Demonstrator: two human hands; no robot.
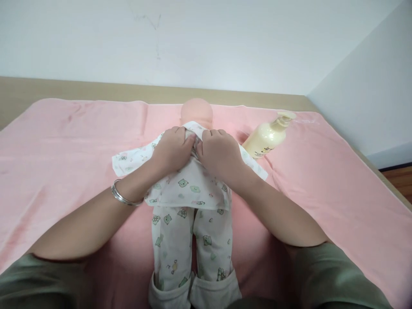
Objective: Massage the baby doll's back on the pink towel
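Note:
A doll lies lengthwise on a pink cloth, its bald head [197, 112] at the far end and no facial features showing. It wears a white printed top [193, 189] with both sleeves spread out and matching trousers [174, 244] with the leg ends turned up. My left hand [174, 148], with a silver bangle on the wrist, pinches the top's fabric just below the doll's neck. Right beside it, my right hand [220, 150] grips the same fabric, thumb close to the other thumb. The hands hide part of the upper top.
A pale yellow pump bottle [265, 137] leans or lies on the pink cloth [322, 184], right of the doll, near the right sleeve. Behind the cloth runs a wooden edge [128, 91] against a white wall [193, 43]. Another wall stands at the right.

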